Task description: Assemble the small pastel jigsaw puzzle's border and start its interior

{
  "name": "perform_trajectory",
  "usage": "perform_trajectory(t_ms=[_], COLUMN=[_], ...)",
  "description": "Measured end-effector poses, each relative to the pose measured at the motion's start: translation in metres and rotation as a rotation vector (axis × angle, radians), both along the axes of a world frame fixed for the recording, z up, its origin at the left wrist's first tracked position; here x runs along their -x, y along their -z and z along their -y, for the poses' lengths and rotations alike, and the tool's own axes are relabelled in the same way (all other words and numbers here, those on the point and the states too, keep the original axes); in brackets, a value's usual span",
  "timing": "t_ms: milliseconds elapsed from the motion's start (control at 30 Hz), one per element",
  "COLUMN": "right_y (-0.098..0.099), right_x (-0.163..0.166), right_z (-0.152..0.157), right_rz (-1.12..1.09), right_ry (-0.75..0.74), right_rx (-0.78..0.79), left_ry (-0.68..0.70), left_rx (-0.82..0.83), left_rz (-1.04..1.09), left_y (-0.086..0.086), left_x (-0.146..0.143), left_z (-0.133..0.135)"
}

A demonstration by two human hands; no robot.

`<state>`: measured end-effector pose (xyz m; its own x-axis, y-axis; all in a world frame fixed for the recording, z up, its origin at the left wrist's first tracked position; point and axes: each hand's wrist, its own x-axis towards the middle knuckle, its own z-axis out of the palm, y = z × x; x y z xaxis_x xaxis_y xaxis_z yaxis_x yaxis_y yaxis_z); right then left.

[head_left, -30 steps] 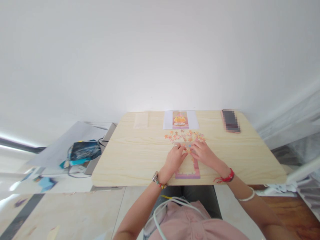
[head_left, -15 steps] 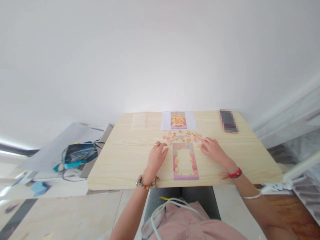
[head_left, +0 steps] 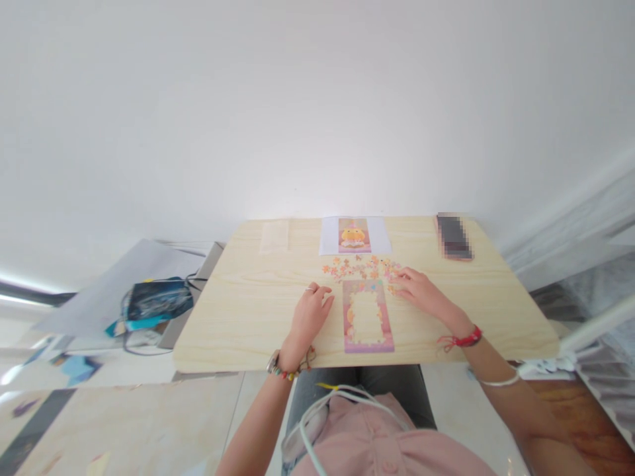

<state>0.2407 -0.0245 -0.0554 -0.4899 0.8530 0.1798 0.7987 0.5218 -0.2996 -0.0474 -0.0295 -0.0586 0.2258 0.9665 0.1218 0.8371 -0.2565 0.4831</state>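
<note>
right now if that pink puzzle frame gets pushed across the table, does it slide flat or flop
The pink puzzle frame lies fully flat on the smooth wooden table, so it would probably slide easily rather than tip. It looks thin, likely light. Only its border looks filled, so lifting by one end might bend it or loosen pieces.

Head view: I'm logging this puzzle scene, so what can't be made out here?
- Phone: screen pixelated.
- Loose puzzle pieces: too small to tell shapes.
- Right hand: whether its fingers hold a piece, too small.
- Left hand: palm down; underside hidden.
- Puzzle frame: border details blurred.
</note>
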Motion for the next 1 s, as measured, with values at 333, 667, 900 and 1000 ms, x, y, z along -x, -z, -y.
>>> perform_trajectory(t_ms=[333, 667, 900, 1000], right_y=[0.007, 0.003, 0.007, 0.01], right_x=[-0.003, -0.01, 0.001, 0.0], right_z=[-0.013, -0.028, -0.04, -0.044], right_rz=[0.018, -0.023, 0.045, 0.117], right_ry=[-0.02, 0.086, -0.006, -0.011], right_rx=[-0.004, -0.041, -0.004, -0.026], left_ry=[-0.024, -0.078, -0.057, -0.036], left_rx=[-0.027, -0.053, -0.043, -0.051], left_rz=[-0.007, 0.003, 0.006, 0.008], left_y=[0.004, 0.002, 0.0, 0.0], left_x=[0.006, 0.015, 0.012, 0.01], left_z=[-0.003, -0.01, -0.008, -0.006])
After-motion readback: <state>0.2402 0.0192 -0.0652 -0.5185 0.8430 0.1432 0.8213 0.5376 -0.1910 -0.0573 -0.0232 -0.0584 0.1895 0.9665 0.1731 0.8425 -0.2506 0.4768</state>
